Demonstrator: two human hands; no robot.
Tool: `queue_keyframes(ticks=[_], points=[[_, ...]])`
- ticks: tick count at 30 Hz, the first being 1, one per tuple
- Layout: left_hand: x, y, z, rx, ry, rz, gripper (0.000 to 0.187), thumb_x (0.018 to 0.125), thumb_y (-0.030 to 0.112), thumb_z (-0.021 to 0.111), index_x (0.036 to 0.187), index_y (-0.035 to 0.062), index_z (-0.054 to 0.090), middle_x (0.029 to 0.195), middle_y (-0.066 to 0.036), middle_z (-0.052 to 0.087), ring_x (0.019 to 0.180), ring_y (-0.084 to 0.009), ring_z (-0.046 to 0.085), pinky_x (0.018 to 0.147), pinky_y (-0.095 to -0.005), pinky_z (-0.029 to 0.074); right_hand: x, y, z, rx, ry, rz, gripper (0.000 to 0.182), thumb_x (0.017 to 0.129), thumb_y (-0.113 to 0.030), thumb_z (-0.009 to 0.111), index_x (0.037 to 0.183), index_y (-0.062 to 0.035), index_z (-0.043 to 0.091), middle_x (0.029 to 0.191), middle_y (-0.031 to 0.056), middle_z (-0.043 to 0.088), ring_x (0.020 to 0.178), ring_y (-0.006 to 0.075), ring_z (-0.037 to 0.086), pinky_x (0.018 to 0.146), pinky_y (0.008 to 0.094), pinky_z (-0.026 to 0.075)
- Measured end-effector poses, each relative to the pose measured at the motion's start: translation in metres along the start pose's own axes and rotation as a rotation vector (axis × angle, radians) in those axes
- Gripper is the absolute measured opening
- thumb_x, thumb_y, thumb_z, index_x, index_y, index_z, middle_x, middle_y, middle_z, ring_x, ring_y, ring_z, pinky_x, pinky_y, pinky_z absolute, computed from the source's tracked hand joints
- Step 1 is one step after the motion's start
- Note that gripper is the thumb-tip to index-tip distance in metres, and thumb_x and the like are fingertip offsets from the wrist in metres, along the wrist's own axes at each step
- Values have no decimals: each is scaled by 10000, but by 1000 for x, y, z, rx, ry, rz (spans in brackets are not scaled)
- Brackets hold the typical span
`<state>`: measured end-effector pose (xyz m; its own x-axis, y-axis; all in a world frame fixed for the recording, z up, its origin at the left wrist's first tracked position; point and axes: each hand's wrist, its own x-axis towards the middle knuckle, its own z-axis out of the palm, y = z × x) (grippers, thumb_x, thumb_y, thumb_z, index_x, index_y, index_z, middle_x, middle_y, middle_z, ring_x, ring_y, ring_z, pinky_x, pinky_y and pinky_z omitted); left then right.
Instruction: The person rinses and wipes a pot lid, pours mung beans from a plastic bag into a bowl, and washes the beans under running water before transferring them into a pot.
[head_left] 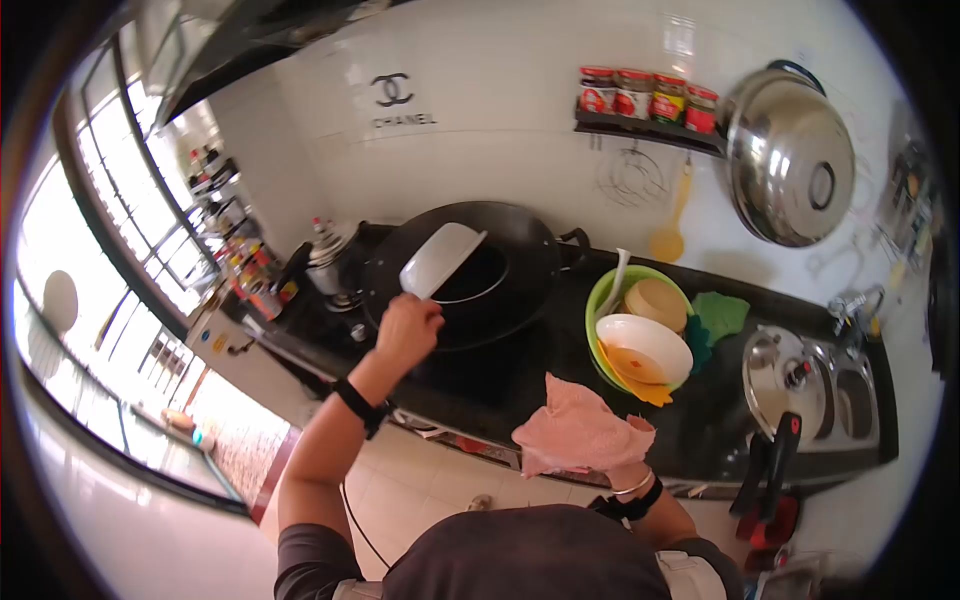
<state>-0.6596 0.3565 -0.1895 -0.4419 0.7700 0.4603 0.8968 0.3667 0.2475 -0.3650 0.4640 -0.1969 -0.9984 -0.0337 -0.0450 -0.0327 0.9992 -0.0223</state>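
My left hand is closed on the near rim of a white bowl, which tilts on its side over a large black wok on the stove. The bowl's far rim points up and to the right, and its inside is turned away from view. In front of the counter, my right hand grips a crumpled pink cloth, which covers most of the fingers. Just beyond the cloth stands a green basin with a white oval dish, a tan bowl and a yellow cloth in it.
A steel sink is at the right, with a lidded pan beside it. Its black handle juts over the counter edge. A big steel lid and a shelf of jars hang on the wall. Bottles crowd the left corner.
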Motion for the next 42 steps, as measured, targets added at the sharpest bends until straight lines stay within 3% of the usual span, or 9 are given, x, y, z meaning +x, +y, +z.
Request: queue_keyframes(ticks=[3, 7, 11, 13, 15, 18, 21, 28, 42], points=[[53, -38, 27, 221, 92, 50, 242, 751, 225, 681, 914, 53, 635, 842, -176, 607, 847, -353, 597, 722, -432, 496, -9, -20, 5, -25, -44, 182, 87, 722, -259, 558, 788, -202, 549, 787, 65, 528, 870, 237, 525, 762, 387, 403], [88, -73, 58, 135, -240, 135, 200, 772, 192, 653, 859, 35, 566, 887, -201, 594, 843, -388, 585, 718, -469, 468, -17, -49, -7, -4, -266, 307, 150, 698, -239, 614, 618, -223, 488, 601, 29, 491, 652, 197, 503, 715, 383, 337], [94, -74, 43, 108, -72, 292, 155, 786, 73, 594, 921, 24, 535, 865, -192, 584, 803, -391, 587, 686, -471, 466, -25, -58, 29, 117, 561, 222, 266, 661, -266, 605, 583, -209, 357, 504, 23, 281, 484, 220, 323, 675, 346, 289], [104, -69, 22, 119, 14, 373, 92, 786, 30, 579, 856, 22, 520, 881, -166, 587, 845, -351, 592, 705, -439, 483, -33, -73, 16, -101, 116, 360, 325, 610, -265, 621, 583, -210, 302, 541, 29, 219, 542, 211, 289, 643, 320, 262], [107, -42, -10, 98, 102, 488, 87, 781, 2, 564, 845, 23, 510, 856, -144, 567, 838, -335, 579, 691, -422, 483, -38, -76, 28, -170, 91, 395, 359, 588, -268, 622, 579, -213, 268, 548, 36, 194, 556, 212, 263, 631, 307, 262], [105, 21, -49, 12, 193, 584, 95, 776, 22, 582, 833, 30, 507, 830, -131, 547, 811, -332, 561, 669, -418, 472, -56, -77, 38, -5, 389, 403, 338, 605, -265, 631, 571, -208, 300, 547, 42, 195, 545, 210, 271, 627, 316, 267], [102, 82, -47, -30, 221, 759, 109, 752, 19, 585, 844, 52, 536, 842, -116, 560, 798, -317, 568, 661, -405, 478, -77, -80, 48, -29, 290, 456, 309, 627, -275, 648, 575, -202, 352, 547, 46, 178, 547, 213, 286, 619, 336, 276], [73, 204, 59, -181, 11, 1027, 149, 722, 67, 567, 868, 62, 540, 835, -87, 542, 798, -263, 596, 652, -355, 519, -115, -84, 79, -82, 651, 462, 285, 664, -300, 740, 796, -176, 520, 725, 90, 336, 681, 234, 382, 579, 316, 318], [45, 209, 134, -68, -330, 990, 100, 776, 157, 617, 802, 77, 563, 835, -113, 556, 771, -307, 608, 642, -424, 499, -154, -88, 88, 5, 582, 524, 381, 684, -333, 747, 988, -153, 603, 992, 116, 466, 1015, 280, 517, 799, 329, 481]])
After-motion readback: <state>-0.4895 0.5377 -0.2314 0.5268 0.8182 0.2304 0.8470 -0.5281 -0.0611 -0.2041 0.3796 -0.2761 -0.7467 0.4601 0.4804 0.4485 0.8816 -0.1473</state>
